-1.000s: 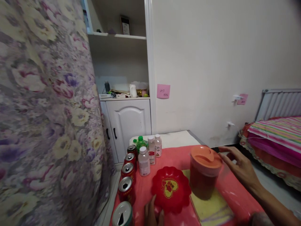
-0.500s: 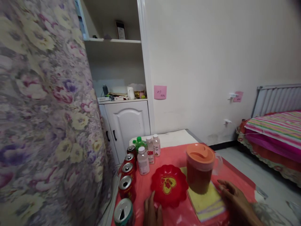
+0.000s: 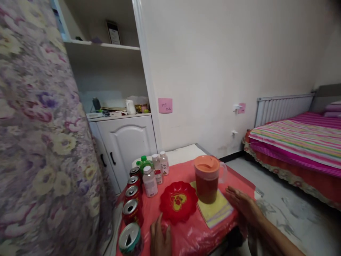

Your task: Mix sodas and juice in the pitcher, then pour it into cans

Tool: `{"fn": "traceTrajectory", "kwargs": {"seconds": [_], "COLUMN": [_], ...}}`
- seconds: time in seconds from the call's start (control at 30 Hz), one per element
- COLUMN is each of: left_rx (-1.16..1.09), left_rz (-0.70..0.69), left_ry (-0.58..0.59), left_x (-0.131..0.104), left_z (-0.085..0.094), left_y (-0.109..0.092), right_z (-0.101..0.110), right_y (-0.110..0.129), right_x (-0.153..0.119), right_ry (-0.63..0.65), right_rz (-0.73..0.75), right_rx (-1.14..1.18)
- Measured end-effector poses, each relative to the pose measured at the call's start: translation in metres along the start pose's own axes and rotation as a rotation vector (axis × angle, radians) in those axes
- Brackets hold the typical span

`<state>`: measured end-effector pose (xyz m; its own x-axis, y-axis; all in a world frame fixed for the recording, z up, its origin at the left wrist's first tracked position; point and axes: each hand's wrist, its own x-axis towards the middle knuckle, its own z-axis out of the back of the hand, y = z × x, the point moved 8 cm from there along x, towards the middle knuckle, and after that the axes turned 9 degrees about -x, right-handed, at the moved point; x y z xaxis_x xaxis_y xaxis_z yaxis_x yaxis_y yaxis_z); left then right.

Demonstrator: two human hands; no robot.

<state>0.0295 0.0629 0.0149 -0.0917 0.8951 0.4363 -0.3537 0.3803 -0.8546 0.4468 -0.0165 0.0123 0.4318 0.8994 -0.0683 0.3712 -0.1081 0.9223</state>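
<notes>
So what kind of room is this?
It looks like a bedroom in a home: there's a bed by the wall, a flowery curtain and a white cupboard.

Is a table (image 3: 183, 153), draped over most of its top in a shiny red cover (image 3: 183, 170), pale at the far end. Carries five drink cans (image 3: 132, 214) in a row down the left side, teal nearest, red or darker beyond. Holds three white-capped bottles (image 3: 150, 185) and a green bottle (image 3: 145, 163), grouped just beside the farther cans. Bears a scalloped red dish (image 3: 178, 202) near the middle and, to its right, a yellow sheet (image 3: 215, 213) topped by an upright, orange-lidded pitcher (image 3: 207, 183).
</notes>
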Motion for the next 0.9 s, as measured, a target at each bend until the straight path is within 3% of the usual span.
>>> {"fn": "traceTrajectory", "kwargs": {"seconds": [0.33, 0.67, 0.9], "left_rx": [-0.062, -0.009, -0.021], "left_rz": [-0.023, 0.003, -0.024], "left_ry": [-0.074, 0.054, 0.026], "left_x": [-0.007, -0.002, 0.005], "left_z": [-0.007, -0.007, -0.002], "left_y": [-0.014, -0.013, -0.012], "right_z": [-0.012, -0.015, -0.007], "right_y": [0.023, 0.021, 0.025], "right_x": [-0.008, -0.007, -0.007], "right_ry": [0.102, 0.006, -0.011], "right_rz": [-0.090, -0.114, -0.088], "right_rx": [0.202, 0.160, 0.142]}}
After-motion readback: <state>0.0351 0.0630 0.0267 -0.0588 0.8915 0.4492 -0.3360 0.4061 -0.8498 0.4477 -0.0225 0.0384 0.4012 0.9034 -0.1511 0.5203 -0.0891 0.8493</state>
